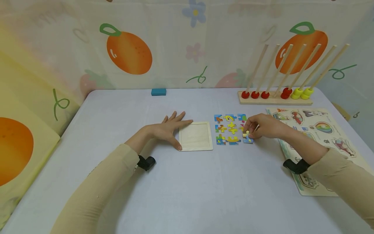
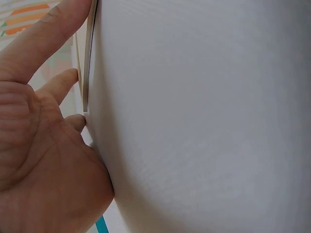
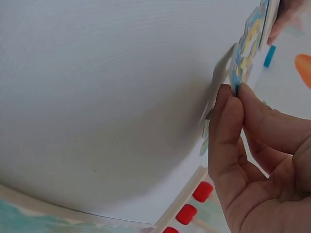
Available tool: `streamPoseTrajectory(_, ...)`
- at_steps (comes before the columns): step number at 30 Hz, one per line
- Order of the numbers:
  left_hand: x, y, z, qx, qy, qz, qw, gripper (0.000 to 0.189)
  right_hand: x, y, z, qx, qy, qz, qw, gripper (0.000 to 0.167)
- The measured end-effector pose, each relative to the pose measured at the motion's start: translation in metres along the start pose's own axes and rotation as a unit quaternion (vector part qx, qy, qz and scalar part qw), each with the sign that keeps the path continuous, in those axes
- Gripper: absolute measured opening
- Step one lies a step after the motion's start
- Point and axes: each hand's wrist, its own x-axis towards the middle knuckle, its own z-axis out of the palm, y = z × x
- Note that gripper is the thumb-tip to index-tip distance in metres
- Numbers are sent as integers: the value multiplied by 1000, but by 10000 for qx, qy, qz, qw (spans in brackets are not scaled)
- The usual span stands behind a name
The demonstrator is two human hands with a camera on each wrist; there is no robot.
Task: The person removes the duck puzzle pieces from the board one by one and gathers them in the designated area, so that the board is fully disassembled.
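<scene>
A small wooden puzzle tray [image 1: 210,138] with a bare inside lies flat on the white table. Along its left side my left hand [image 1: 165,129] is spread, thumb at the near corner and index finger at the far edge. The left wrist view has these fingers [image 2: 60,87] touching the tray's rim. Right of the tray are several colourful jigsaw pieces [image 1: 232,140], laid in loose rows. Between thumb and fingertips my right hand [image 1: 263,126] pinches a blue and yellow jigsaw piece [image 1: 248,140] at the right end of the nearest row. In the right wrist view this piece appears edge-on.
At the back right stands a wooden peg rack [image 1: 274,101] with red and yellow beads. A large picture board [image 1: 315,122] lies under my right forearm. A teal block [image 1: 158,92] sits at the table's back edge, before a fruit-patterned cloth.
</scene>
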Motion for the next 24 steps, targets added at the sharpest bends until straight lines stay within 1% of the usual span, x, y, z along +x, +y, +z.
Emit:
streamPoseTrajectory(11, 2, -1, 0, 21, 30, 41, 10000, 109, 2, -1, 4, -112, 146, 209, 9996, 14)
streamPoseTrajectory(17, 2, 0, 0, -38, 19, 59, 10000, 110, 1, -3, 5, -107, 117, 381, 9991, 15)
streamPoseTrajectory(24, 0, 0, 0, -63, 48, 8, 10000, 110, 1, -5, 7, -142, 154, 337, 9992, 14)
